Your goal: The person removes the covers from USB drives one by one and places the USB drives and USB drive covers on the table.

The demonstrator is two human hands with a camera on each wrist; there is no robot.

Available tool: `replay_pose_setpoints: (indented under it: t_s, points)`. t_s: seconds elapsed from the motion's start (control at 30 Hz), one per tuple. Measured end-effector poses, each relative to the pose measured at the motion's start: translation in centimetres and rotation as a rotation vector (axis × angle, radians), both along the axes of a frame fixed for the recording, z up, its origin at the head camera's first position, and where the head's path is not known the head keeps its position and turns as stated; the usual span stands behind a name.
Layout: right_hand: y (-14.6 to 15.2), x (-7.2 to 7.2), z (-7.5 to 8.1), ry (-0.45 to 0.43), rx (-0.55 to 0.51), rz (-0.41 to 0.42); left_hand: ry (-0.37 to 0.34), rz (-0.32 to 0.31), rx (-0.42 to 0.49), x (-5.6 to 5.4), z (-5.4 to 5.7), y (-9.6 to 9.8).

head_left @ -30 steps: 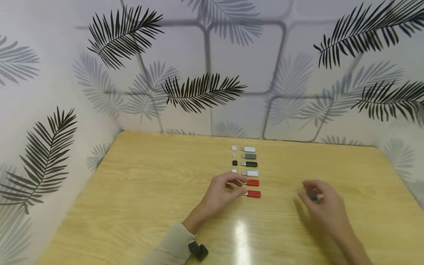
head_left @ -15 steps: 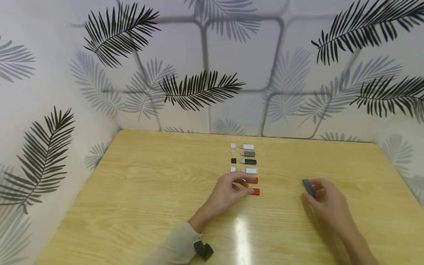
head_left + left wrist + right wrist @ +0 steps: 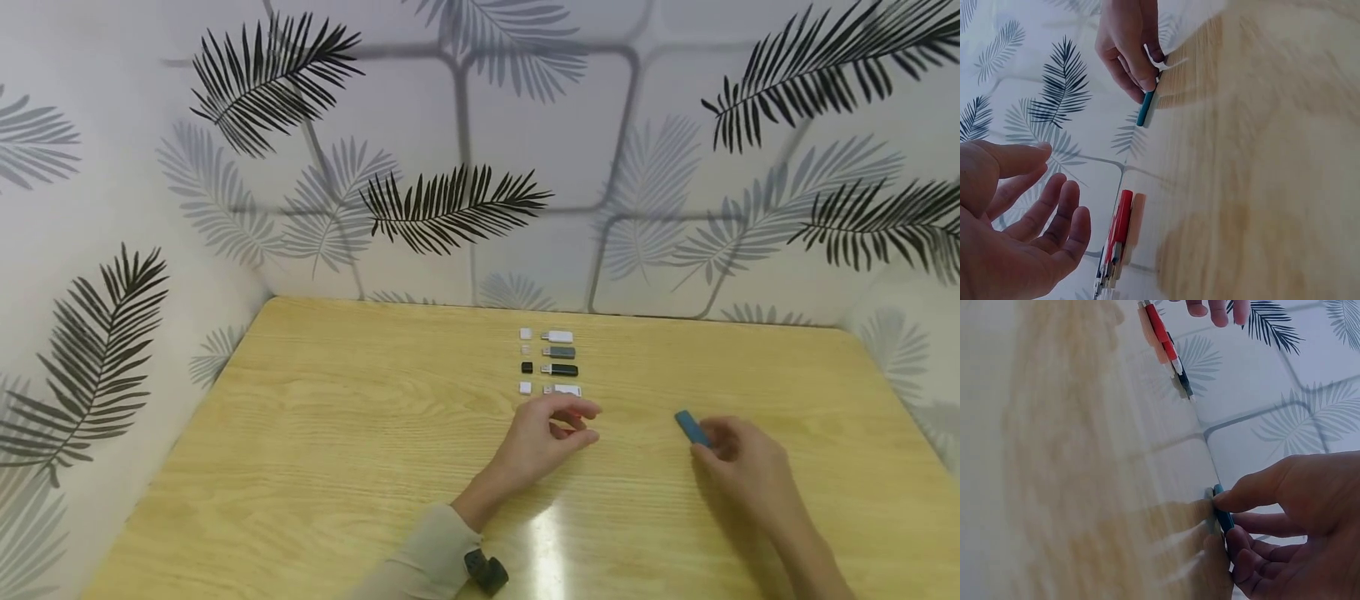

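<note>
My right hand (image 3: 750, 471) pinches a blue USB stick (image 3: 691, 428) between thumb and fingers, low at the tabletop on the right. Its near end is hidden by the fingertips; in the right wrist view, the thumb lies along the blue stick (image 3: 1222, 512). My left hand (image 3: 543, 437) hovers in the middle with thumb and fingers apart and nothing between them. From the head it mostly covers the red USB sticks, while the left wrist view shows a red stick (image 3: 1124, 214) beside the fingers. Behind that hand lies a white USB stick (image 3: 567, 390) with its metal plug bare.
Further back in the row lie a black USB stick (image 3: 561, 370), a grey one (image 3: 561, 352) and another white one (image 3: 559, 337). Left of them are small caps, among them a black cap (image 3: 527, 367) and a white cap (image 3: 525, 387). A leaf-patterned wall (image 3: 420, 275) borders the table (image 3: 337, 433).
My left hand has moved right, over the red USB sticks. My right hand, still gripping the blue USB stick, has shifted slightly, and more of the stick now shows beyond the fingers.
</note>
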State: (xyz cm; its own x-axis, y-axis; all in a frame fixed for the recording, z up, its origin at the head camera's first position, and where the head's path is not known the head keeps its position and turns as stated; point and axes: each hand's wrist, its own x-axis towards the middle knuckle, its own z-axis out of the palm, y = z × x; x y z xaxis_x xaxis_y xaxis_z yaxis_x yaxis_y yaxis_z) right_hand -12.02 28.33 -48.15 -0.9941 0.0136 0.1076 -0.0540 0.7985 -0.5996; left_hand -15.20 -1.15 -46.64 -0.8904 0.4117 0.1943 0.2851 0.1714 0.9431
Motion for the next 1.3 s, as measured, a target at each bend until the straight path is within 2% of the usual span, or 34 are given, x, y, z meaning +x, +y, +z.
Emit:
replay_pose_setpoints:
  t_s: [0.13, 0.33, 0.57, 0.8, 1.0, 1.3]
  points:
    - [-0.1, 0.2, 0.1, -0.026, -0.005, 0.017, -0.011, -0.015, 0.013, 0.0, -0.2, 0.6]
    - [-0.4, 0.4, 0.2, -0.031, -0.014, 0.017, 0.011, -0.034, 0.006, 0.0, -0.5, 1.5]
    - [-1.0, 0.4, 0.2, 0.047, -0.064, 0.041, 0.019, -0.035, 0.008, -0.1, -0.9, 2.3]
    - [-1.5, 0.5, 0.3, 0.162, -0.085, 0.122, -0.056, -0.037, 0.048, 0.2, -1.2, 3.4]
    - [-2.0, 0.3, 0.3, 0.234, -0.102, 0.191, -0.087, -0.026, 0.063, 0.2, -1.3, 4.3]
    - [-2.3, 0.4, 0.3, 0.233, -0.134, 0.27, -0.09, -0.031, 0.03, 0.0, -1.4, 5.1]
